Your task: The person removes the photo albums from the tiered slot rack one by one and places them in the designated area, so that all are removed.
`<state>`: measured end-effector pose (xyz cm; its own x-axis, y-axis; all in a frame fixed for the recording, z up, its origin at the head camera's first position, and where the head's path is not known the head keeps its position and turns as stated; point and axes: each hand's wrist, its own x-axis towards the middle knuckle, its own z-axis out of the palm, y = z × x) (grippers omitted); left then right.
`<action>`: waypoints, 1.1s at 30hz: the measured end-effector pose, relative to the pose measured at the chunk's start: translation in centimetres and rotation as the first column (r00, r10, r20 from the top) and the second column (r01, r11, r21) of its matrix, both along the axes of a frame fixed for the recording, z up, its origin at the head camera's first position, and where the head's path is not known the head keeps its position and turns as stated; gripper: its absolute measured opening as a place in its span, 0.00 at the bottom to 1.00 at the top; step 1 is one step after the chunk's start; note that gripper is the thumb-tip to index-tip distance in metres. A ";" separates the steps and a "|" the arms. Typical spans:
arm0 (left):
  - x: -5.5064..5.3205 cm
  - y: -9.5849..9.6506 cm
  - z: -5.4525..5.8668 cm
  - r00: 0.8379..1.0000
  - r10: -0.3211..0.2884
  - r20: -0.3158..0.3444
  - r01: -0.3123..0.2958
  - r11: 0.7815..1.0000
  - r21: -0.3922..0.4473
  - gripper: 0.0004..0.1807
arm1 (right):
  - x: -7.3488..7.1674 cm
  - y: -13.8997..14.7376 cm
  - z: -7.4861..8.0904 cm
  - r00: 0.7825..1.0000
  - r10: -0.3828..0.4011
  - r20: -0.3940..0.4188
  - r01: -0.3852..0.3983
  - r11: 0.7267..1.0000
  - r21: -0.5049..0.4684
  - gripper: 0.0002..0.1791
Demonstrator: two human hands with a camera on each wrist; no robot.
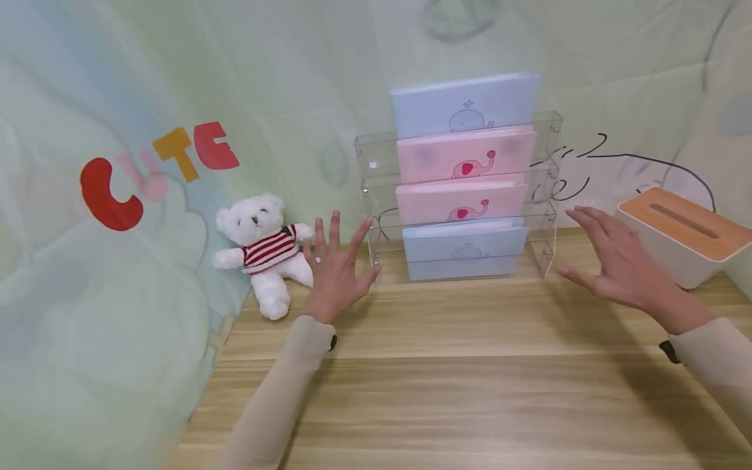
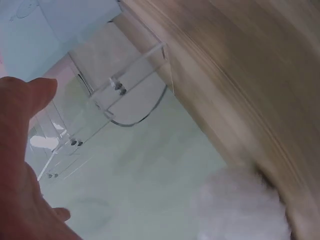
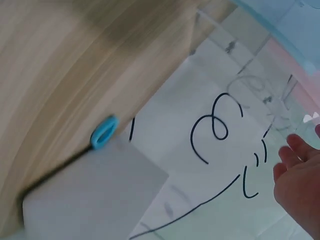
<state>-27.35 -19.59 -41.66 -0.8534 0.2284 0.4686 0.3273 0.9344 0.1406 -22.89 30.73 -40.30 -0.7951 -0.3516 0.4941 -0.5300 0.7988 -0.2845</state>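
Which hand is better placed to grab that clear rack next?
Probably the left hand, slightly: in the head view, its thumb and forefinger tips reach the edge of the clear rack, though contact is unclear; the right hand shows a gap.

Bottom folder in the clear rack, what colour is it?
The bottom folder is pale blue; the head view shows it best.

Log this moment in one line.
left grip: empty, near rack, bear | right grip: empty, near rack, slotted box | rack: four folders showing
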 end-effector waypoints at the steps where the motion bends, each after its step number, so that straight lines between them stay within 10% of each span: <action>1: -0.2 0.2 -0.1 1.000 -0.018 0.014 0.018 0.999 0.030 0.55 | -0.1 -0.4 0.0 1.000 0.013 0.018 -0.013 1.000 -0.028 0.55; 11: -1.3 0.7 -1.2 0.991 -0.131 0.007 0.129 0.980 0.150 0.50 | -1.2 -3.8 0.6 0.967 0.015 0.253 0.022 0.990 -0.142 0.45; 23: -2.0 0.7 -2.3 0.978 -0.210 -0.002 0.197 0.918 0.344 0.43 | -2.6 -5.5 0.6 0.964 0.047 0.263 0.021 0.968 -0.250 0.40; 33: -1.9 0.7 -2.6 0.948 -0.306 0.091 0.214 0.820 0.531 0.41 | -3.2 -6.3 0.4 0.972 0.056 0.227 0.023 0.944 -0.328 0.32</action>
<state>-29.27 -18.92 -44.22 -0.8709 0.2215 0.4387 0.4766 0.5982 0.6442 -26.06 24.39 -39.94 -0.8962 -0.2159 0.3875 -0.4308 0.6325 -0.6437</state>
